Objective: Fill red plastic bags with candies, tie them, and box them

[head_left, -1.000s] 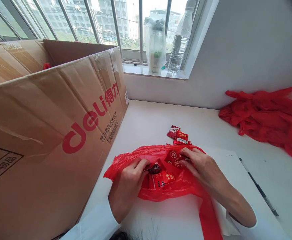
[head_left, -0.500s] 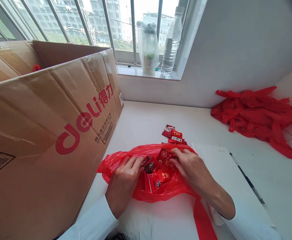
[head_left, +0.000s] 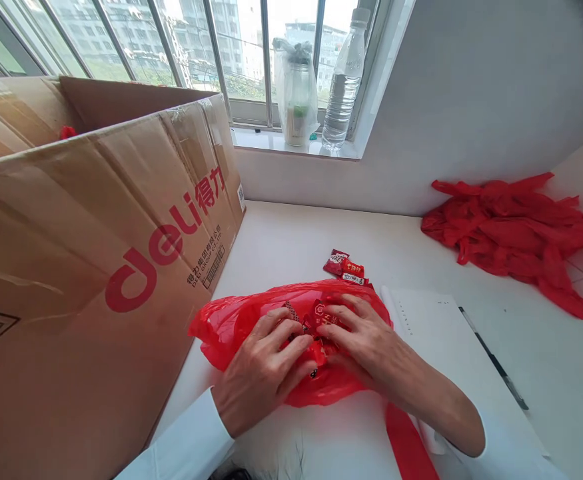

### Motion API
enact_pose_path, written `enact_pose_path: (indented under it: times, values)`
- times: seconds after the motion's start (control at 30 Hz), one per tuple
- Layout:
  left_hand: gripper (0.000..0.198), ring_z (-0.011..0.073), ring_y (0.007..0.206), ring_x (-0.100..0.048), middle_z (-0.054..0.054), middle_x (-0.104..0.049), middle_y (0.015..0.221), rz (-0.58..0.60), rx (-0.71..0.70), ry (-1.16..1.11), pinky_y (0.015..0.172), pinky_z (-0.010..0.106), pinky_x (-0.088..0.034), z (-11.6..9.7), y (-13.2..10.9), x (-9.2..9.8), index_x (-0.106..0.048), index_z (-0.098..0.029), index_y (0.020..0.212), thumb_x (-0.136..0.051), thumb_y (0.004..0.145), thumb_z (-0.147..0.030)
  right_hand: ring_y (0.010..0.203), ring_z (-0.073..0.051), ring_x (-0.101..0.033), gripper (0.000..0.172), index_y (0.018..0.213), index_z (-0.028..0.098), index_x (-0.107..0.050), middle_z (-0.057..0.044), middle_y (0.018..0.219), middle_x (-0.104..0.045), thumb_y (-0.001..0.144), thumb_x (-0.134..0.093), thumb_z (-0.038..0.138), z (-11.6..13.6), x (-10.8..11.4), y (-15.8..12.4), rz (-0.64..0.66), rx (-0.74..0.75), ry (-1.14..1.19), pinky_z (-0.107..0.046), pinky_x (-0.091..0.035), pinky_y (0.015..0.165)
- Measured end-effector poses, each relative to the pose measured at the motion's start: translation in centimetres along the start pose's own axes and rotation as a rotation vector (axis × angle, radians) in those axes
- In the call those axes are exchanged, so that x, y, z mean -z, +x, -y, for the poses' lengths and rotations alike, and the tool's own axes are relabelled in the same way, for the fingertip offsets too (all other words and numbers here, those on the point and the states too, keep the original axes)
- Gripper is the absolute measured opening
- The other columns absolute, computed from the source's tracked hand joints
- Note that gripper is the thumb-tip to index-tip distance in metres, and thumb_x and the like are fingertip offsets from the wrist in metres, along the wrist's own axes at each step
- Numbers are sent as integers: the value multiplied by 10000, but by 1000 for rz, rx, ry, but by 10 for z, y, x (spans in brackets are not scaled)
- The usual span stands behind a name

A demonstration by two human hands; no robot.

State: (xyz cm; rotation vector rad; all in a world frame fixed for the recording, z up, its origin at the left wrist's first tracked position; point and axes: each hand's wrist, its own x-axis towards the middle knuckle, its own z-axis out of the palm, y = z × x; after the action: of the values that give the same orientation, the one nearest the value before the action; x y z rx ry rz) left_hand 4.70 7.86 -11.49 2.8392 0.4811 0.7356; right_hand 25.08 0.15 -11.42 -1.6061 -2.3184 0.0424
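A red plastic bag (head_left: 236, 320) lies on the white table, its mouth spread open and several small red snack packets (head_left: 319, 312) inside. My left hand (head_left: 266, 367) rests over the packets from the left, fingers apart and bent. From the right, my right hand (head_left: 364, 340) reaches across the same packets with its fingers spread. Both sets of fingertips touch the packets near the bag's middle, and the hands cover much of them. Just behind the bag sit a few loose snack packets (head_left: 353, 269), partly hidden by its edge.
A large cardboard box (head_left: 171, 193) stands at the left. Paper (head_left: 431, 333) and a pen (head_left: 494, 360) lie to the right. Red plastic bags (head_left: 511, 230) are piled at the far right. On the windowsill stand a water bottle (head_left: 341, 93) and a bagged jar (head_left: 297, 100).
Both hands have moved inward over the packets, and their fingers have gone from pinching at the sides to spreading across them. The packets are now more covered.
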Motion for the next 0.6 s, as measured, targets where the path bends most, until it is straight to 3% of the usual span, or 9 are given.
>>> enact_pose_path:
  times: [0.13,0.27,0.4,0.6]
  values:
    - [414,343,1146,-476,98,-609,1096,161,24,5,983,562,-456,-6,-1,-3,-603,-166,1086,-732,753,-376,1108,-277,-462,86,889,148,-618,-88,1065,-607,888,-553,205,4,-3,0,61,0,13,-436,-466,921]
    - [300,336,1207,-467,146,-536,1244,201,116,18,1004,525,-459,-7,-2,-6,-594,-158,1031,-696,765,-253,998,-243,-511,69,845,152,-587,-73,998,-621,881,-531,172,5,0,1,68,-66,41,-419,-473,854]
    - [334,362,1256,-439,183,-486,1336,264,133,2,1023,550,-435,-7,-2,-6,-568,-147,1046,-685,751,-253,861,-192,-545,35,834,175,-569,-34,900,-632,857,-549,158,1,8,1,84,-167,99,-360,-455,776]
    - [363,306,1122,-545,138,-568,1216,193,146,-15,952,492,-496,-7,-2,-6,-535,-144,1132,-635,787,-195,718,-161,-523,159,735,188,-510,-7,767,-604,868,-563,255,-1,6,0,54,-258,100,-310,-407,690]
